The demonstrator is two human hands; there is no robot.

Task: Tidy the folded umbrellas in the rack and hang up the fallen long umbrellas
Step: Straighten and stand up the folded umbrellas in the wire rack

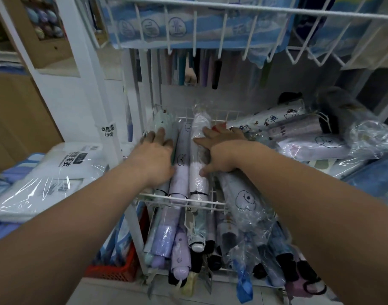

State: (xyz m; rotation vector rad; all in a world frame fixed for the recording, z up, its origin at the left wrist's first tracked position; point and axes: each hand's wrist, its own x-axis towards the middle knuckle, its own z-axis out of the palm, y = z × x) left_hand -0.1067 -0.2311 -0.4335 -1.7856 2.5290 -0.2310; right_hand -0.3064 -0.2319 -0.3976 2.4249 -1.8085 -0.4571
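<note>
Both bare arms reach forward into the middle basket of a white wire rack (pixel 180 196). The left hand (pixel 154 150) lies palm down on a mint-green folded umbrella (pixel 164 117), fingers (pixel 161 134) straight and relaxed. The right hand (pixel 221 148) rests flat against a white folded umbrella (pixel 200 122), fingers spread, gripping nothing. A lilac folded umbrella (pixel 182 164) lies between them. Long umbrellas (pixel 216 73) hang behind.

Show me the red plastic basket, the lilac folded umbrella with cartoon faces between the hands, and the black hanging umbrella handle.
Red plastic basket (pixel 114 271), head view, on its front wall.
Lilac folded umbrella with cartoon faces (pixel 181 172), head view, mid-canopy.
Black hanging umbrella handle (pixel 216 73), head view, mid-handle.
</note>
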